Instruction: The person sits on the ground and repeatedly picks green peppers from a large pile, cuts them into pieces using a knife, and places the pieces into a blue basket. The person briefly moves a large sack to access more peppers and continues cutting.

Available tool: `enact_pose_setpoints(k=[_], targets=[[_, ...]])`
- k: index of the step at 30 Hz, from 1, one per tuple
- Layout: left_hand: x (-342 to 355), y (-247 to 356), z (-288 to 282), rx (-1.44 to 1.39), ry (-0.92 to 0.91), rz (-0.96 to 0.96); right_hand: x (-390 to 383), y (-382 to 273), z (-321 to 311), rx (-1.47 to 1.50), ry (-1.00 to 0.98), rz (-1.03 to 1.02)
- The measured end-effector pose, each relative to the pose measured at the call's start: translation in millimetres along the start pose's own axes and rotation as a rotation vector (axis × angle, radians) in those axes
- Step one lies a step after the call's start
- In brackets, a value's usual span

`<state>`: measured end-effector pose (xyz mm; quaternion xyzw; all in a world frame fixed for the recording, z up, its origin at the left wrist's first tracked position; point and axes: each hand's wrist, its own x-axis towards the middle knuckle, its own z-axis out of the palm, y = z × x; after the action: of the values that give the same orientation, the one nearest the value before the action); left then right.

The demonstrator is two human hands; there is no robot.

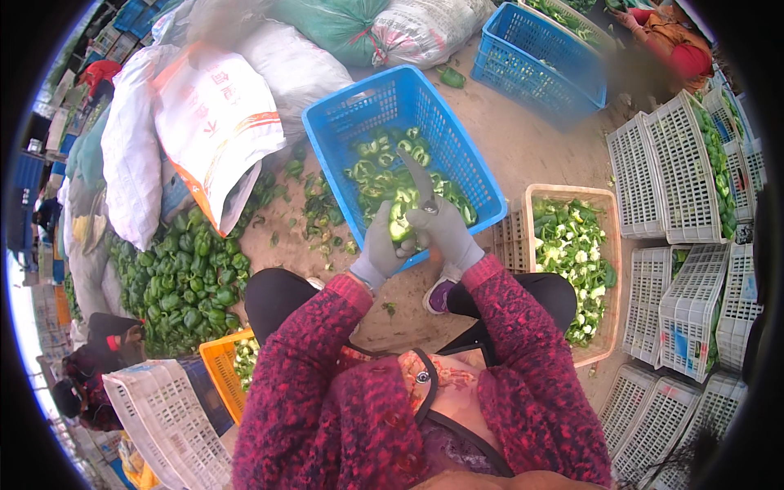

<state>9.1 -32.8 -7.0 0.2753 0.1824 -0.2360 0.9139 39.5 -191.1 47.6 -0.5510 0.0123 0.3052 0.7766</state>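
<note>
Over the near rim of a blue plastic crate (474, 163), my left hand (381, 245) in a grey glove holds a cut green pepper (401, 216), its pale inside showing. My gloved right hand (449, 233) grips a knife (416, 173) with a curved blade pointing up and away over the crate, close beside that pepper. Sliced pepper pieces (376, 147) lie inside the blue crate.
A tan crate (612, 310) of trimmings stands right, whole peppers (180, 278) lie piled left, an orange crate (220, 367) lower left. White sacks (135, 147), another blue crate (514, 57) and stacked grey crates (670, 163) surround me. Other people (686, 57) sit at the edges.
</note>
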Motion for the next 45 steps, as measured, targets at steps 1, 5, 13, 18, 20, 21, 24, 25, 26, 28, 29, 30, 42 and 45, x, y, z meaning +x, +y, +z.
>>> enact_pose_setpoints(k=[1,5,13,18,20,21,24,25,26,28,29,30,42,45], targets=[[6.4,-6.5,-6.4,-0.032,0.063,-0.004,-1.8,-4.8,1.9,-0.244,0.07,-0.09],[29.6,-18.3,-24.6,-0.025,0.292,0.016,-23.4,-35.3,4.9,-0.365,0.46,-0.633],[-51.9,88.8,29.2,0.731,0.283,0.096,-187.6,-105.8,-221.0,-0.82,0.888,-0.271],[-177.1,238.9,-49.7,0.947,0.465,0.969,-259.6,-57.7,-288.2,-0.775,1.015,0.166],[-207.6,260.8,-135.8,0.571,0.845,0.943,-243.7,-63.2,-272.8,-0.514,1.103,-0.004],[-219.9,259.3,-185.3,0.54,0.971,0.863,-229.1,-67.6,-255.3,-0.47,0.963,-0.065],[-231.3,225.3,-332.4,0.386,1.025,0.426,-170.8,-93.5,-180.5,-0.462,0.629,-0.182],[-235.6,211.5,-374.3,0.428,0.888,0.33,-150.8,-104.7,-152.5,-0.376,0.493,-0.122],[-233.2,197.5,-410.7,0.585,0.945,0.196,-127.3,-110.2,-125.2,-0.322,0.408,-0.132],[-239.5,184.3,-465.2,0.826,1.075,-0.036,-85.3,-100.2,-73.5,-0.298,0.411,-0.163],[-243.6,184.1,-483.9,0.918,1.151,-0.123,-69.1,-93.4,-51.1,-0.548,0.397,-0.099],[-245.5,185.5,-497.0,1.025,1.212,-0.186,-53.5,-85.5,-32.3,-0.643,0.314,0.007],[-133.0,211.7,-507.5,1.952,1.354,0.158,32.9,-12.7,43.3,-0.633,0.279,0.428],[-82.5,229.8,-474.6,2.004,0.902,-0.096,48.7,-7.5,52.8,-0.64,0.298,0.482]])
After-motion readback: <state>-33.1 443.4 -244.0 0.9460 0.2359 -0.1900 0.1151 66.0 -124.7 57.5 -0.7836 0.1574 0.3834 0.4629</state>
